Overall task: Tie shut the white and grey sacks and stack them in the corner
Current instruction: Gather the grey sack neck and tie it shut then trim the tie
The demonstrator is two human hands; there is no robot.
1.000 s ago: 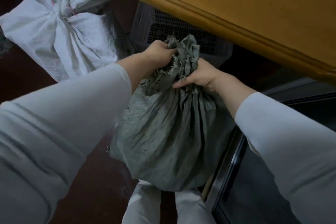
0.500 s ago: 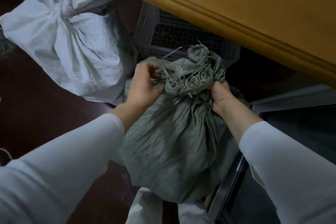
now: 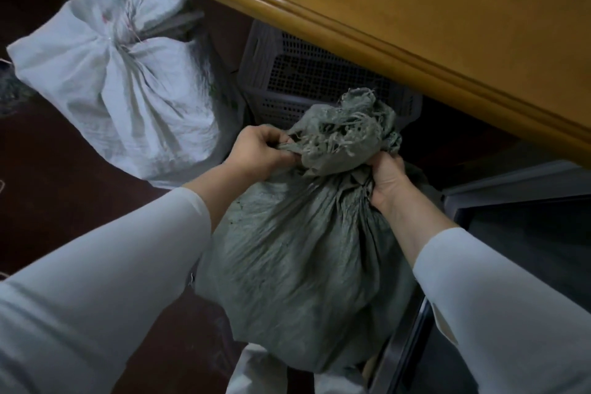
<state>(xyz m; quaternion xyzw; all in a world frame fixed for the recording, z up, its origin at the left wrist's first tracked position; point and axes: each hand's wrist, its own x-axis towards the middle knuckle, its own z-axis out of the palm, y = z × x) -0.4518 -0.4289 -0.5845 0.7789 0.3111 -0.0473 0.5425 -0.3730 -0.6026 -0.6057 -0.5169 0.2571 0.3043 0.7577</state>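
Note:
A full grey woven sack point(image 3: 297, 265) stands in front of me, its frayed mouth bunched into a crumpled top. My left hand point(image 3: 260, 153) pinches a fold of the bunched mouth on its left side. My right hand point(image 3: 387, 179) grips the gathered neck on the right, just under the bunch. A white woven sack point(image 3: 121, 86) lies on the dark floor at the upper left, its neck gathered and bound with string.
A wooden table edge point(image 3: 351, 29) overhangs the sacks along the top. A grey perforated plastic crate point(image 3: 307, 73) sits under it behind the grey sack. A dark metal-framed panel point(image 3: 511, 233) is at the right. The floor point(image 3: 48, 185) is dark red.
The grey sack has come down and to the right. Both hands have shifted from gripping the mouth high up to holding the bunched top and neck lower down.

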